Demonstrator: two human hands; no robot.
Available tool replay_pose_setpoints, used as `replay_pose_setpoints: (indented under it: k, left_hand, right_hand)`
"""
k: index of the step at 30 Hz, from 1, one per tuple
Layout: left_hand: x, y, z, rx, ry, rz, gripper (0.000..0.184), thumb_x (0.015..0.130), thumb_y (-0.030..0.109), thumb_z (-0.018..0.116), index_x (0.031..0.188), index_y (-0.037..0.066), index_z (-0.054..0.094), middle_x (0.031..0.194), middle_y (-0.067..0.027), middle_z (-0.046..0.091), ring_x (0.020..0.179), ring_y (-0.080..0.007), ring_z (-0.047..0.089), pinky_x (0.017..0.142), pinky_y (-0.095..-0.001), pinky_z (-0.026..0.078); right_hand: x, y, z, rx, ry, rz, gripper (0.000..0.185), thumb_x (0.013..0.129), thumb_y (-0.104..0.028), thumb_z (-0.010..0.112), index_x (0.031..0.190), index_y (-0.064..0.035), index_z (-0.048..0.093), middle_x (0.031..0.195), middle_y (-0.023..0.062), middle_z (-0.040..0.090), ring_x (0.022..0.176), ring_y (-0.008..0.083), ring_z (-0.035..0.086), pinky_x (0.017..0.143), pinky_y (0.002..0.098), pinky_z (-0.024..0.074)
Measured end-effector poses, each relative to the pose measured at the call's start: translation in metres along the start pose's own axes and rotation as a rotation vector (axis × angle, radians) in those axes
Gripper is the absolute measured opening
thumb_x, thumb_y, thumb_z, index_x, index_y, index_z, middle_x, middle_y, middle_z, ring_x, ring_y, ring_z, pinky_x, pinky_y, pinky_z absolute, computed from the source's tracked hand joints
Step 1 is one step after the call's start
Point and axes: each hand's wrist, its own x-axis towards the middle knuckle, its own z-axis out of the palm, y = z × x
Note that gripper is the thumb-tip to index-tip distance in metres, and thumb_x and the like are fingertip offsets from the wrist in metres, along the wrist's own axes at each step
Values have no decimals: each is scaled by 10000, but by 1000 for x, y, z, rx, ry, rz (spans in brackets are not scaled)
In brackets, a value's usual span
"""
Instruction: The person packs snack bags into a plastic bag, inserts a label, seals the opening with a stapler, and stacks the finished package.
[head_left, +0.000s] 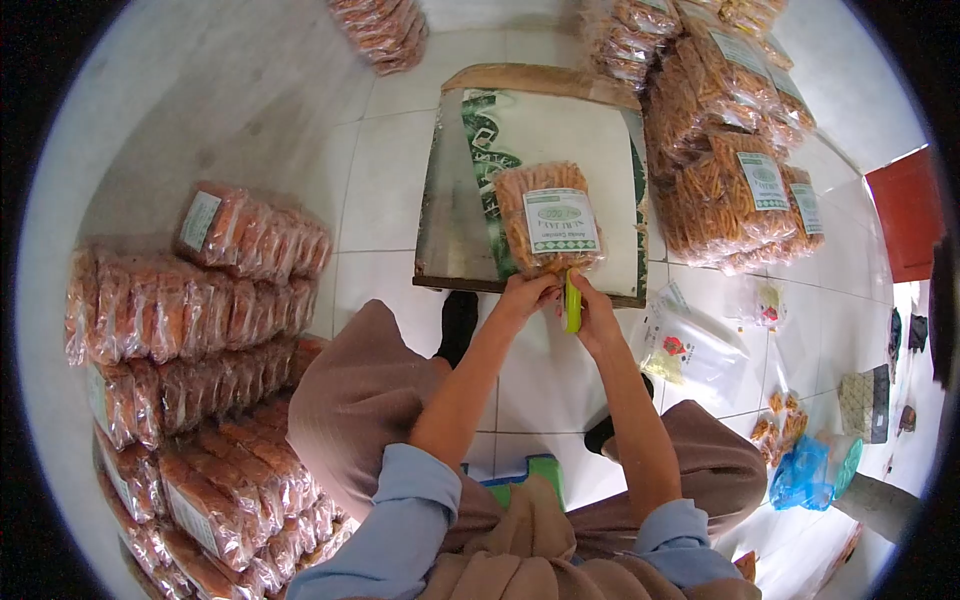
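Observation:
A clear plastic bag of brown stick snacks [545, 205] lies on a low box-like table [600, 120], its printed label upside down to me. At the bag's near end, my left hand [530, 293] is closed, pinching the gathered plastic edge. Beside it, my right hand [597, 312] is wrapped round a lime-green stapler [573, 305], whose far end meets the bag's edge. Fingers partly hide the bag's mouth and the stapler's jaws.
Stacks of packed snack bags [230, 400] rise on the left, with more bags [730, 180] piled right of the table. Loose plastic bags [690, 345] lie on the tiled floor at right. A blue plastic bag [800, 475] and a patterned box [864, 403] are farther right.

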Motion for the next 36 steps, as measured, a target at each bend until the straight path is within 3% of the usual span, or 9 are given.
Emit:
replay_pose_setpoints:
  k: [14,21,23,28,30,31,33,35,36]
  left_hand:
    - [-9,19,-4,230,-38,-53,225,739,74,656,934,25,555,847,-48,580,689,-116,569,637,-205,506]
    - [-8,3,-10,40,-90,-4,321,766,131,633,1033,0,511,871,-58,560,769,-148,581,717,-270,534]
    - [-11,5,-8,-85,-72,-24,228,756,123,630,924,-9,550,803,-58,562,733,-148,581,690,-269,539]
    - [-6,-3,-16,1,-10,49,306,746,95,641,1001,-11,509,857,-96,574,730,-164,603,676,-288,551]
    - [-6,-6,-22,70,26,35,334,739,81,646,1019,-18,493,889,-112,575,731,-170,611,667,-291,555]
    - [1,-13,-28,135,55,94,403,724,84,665,1052,-28,459,910,-124,574,723,-177,616,650,-288,556]
    - [1,-20,-28,200,81,150,474,708,87,684,1085,-38,425,931,-135,573,714,-185,621,633,-285,557]
    - [-7,-18,-23,315,216,245,686,680,127,728,1188,-41,298,947,-146,568,785,-210,613,694,-303,540]
    - [-9,-20,-24,321,218,257,686,680,127,728,1188,-41,298,947,-146,568,785,-210,613,694,-303,540]
  right_hand:
    - [15,10,4,8,189,-2,239,745,-177,679,890,-2,605,769,44,570,660,134,528,586,253,432]
    - [13,12,10,0,290,-41,266,699,-155,715,880,10,610,771,48,574,671,136,528,594,253,421]
    - [18,17,7,-2,281,-49,270,700,-165,717,878,9,611,776,49,575,674,135,528,591,255,419]
    - [7,14,1,-98,166,-19,300,723,-219,704,893,9,607,784,46,572,684,131,533,602,243,420]
    - [-9,15,-10,-455,164,-35,372,727,-283,698,932,6,585,816,64,567,732,137,546,571,267,441]
    - [-10,25,-27,-458,162,-42,372,727,-283,698,932,6,585,816,64,567,732,137,546,571,267,441]
    - [2,73,-80,-909,400,-78,495,682,-349,729,941,37,558,847,96,571,744,156,558,573,310,465]
    - [9,112,-108,-1068,485,-134,537,667,-364,735,945,52,539,867,123,574,767,187,560,607,341,470]
    - [15,125,-115,-1227,566,-191,579,651,-379,741,949,67,521,886,150,577,789,219,562,642,371,475]
